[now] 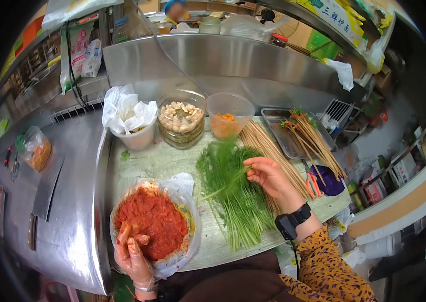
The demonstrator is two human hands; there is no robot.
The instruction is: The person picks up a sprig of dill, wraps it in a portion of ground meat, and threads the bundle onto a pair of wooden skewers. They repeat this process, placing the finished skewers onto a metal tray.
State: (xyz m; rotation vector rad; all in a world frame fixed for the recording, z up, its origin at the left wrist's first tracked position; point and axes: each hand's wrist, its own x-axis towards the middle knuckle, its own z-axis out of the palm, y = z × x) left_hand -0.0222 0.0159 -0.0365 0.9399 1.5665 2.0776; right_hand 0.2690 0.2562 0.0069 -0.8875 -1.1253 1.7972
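Observation:
My left hand (135,251), in a clear plastic glove smeared red, is over the near side of a bowl lined with a white plastic bag (190,196). Coarse red minced meat (157,216) fills the bowl. The fingers are curled together; whether they hold some of the mince is hidden. My bare right hand (268,176) pinches a sprig of feathery green dill (225,183), blurred by motion, above the pile. Under it lies the heap of dill (243,216), stems toward me. A bundle of wooden skewers (268,153) lies along its right side.
At the back stand a bag-topped white tub (140,136), a glass jar of pale cloves (180,118) and a plastic tub with orange shreds (225,123). Right are a metal tray (276,126), filled skewers (318,143) and scissors (313,186). A cleaver (47,194) lies left.

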